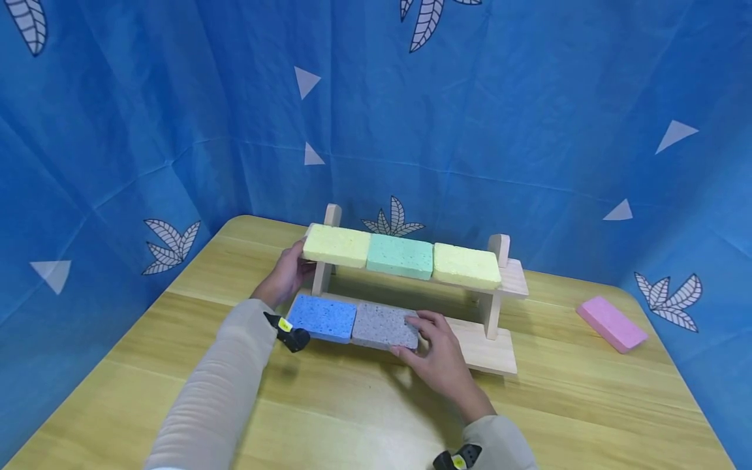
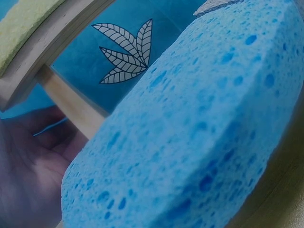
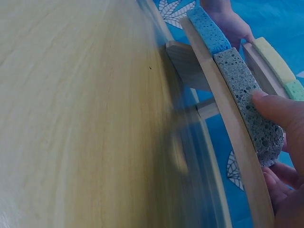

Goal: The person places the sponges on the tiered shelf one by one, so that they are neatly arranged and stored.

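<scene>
A two-tier wooden rack [image 1: 480,343] stands on the table. My right hand [image 1: 437,356] grips the right end of a grey sponge [image 1: 383,325] on the lower board, thumb on its front edge in the right wrist view. Left of it, a blue sponge [image 1: 323,318] lies end to end with the grey one. My left hand [image 1: 286,274] holds the rack at the left end of its upper board, with fingers beside the post [image 2: 71,102]. Along the upper board lie a yellow sponge [image 1: 337,245], a green sponge [image 1: 401,256] and another yellow sponge [image 1: 467,266].
A pink sponge [image 1: 612,324] lies apart on the wooden table [image 1: 352,418], near its right edge. Blue curtains [image 1: 529,117] with leaf prints hang behind and beside the table. Bare board shows at the right ends of both tiers.
</scene>
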Motion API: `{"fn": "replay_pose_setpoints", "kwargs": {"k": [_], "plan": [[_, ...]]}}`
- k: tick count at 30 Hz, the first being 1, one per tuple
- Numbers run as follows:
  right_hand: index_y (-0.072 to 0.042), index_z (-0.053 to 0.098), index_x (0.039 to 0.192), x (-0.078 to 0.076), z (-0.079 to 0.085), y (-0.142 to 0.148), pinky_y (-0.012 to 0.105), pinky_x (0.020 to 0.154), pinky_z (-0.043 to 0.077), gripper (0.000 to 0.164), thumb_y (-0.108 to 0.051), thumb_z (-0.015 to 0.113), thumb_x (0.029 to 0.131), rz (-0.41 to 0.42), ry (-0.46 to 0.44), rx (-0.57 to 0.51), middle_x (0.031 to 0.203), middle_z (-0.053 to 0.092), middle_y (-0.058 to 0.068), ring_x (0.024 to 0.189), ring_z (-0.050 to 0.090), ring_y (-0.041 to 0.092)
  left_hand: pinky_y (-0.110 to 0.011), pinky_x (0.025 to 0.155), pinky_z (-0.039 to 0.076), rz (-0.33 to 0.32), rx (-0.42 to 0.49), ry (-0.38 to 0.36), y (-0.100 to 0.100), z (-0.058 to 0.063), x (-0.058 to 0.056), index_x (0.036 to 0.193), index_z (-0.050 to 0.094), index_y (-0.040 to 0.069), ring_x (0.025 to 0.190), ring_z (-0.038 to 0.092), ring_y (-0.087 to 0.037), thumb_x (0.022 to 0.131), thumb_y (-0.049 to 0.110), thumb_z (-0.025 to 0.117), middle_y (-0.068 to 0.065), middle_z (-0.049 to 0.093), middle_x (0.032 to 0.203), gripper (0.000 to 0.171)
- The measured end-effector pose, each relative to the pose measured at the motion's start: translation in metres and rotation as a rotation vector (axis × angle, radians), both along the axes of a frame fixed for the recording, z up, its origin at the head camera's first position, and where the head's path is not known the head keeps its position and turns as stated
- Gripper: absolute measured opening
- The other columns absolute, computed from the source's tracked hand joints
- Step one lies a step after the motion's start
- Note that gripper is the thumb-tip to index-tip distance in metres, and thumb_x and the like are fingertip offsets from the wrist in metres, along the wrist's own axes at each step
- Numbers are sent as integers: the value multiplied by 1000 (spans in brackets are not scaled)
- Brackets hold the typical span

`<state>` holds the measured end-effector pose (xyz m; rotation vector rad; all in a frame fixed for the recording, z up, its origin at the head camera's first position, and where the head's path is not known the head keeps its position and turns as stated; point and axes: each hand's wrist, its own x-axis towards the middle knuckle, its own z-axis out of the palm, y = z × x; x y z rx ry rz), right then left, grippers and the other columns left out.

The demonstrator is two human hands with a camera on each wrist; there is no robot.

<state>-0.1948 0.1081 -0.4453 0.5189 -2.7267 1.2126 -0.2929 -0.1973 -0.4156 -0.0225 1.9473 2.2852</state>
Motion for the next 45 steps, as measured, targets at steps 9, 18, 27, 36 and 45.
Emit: {"fn": "replay_pose_setpoints", "kwargs": {"k": [9,18,27,36,45], "plan": [[-13,60,125,0,1,8,37,89,52,63,-41,80,73,-7,-46,-64,132,48,7,104,60,26,-45,110,31,3,-2,4,1,-1,0,142,35,1,127,41,-34,102,45,25,-19,44,132,61],[-11,59,127,0,3,24,37,88,51,62,-41,78,76,-31,-57,-79,125,53,2,103,59,20,-42,105,35,26,-8,8,-4,-2,1,143,34,3,108,50,-20,102,42,26,-7,50,118,58],[-10,62,121,0,4,53,33,85,53,50,-35,75,80,-103,-6,-76,116,60,3,100,60,16,-40,103,37,3,-34,27,-6,-4,1,143,35,3,107,52,-17,102,44,26,-5,51,116,59],[-4,64,116,3,3,83,21,80,53,36,-18,73,84,-117,64,-169,108,64,8,93,62,13,-40,105,36,-6,-41,20,-3,-1,1,143,36,3,119,47,-26,102,45,23,-11,48,125,60],[-1,64,115,2,5,117,10,73,49,33,-5,70,84,-167,144,-184,107,66,13,86,57,-6,-41,104,37,-11,-47,33,-2,-3,-1,142,36,2,109,52,-19,102,45,24,-5,52,117,60]]}}
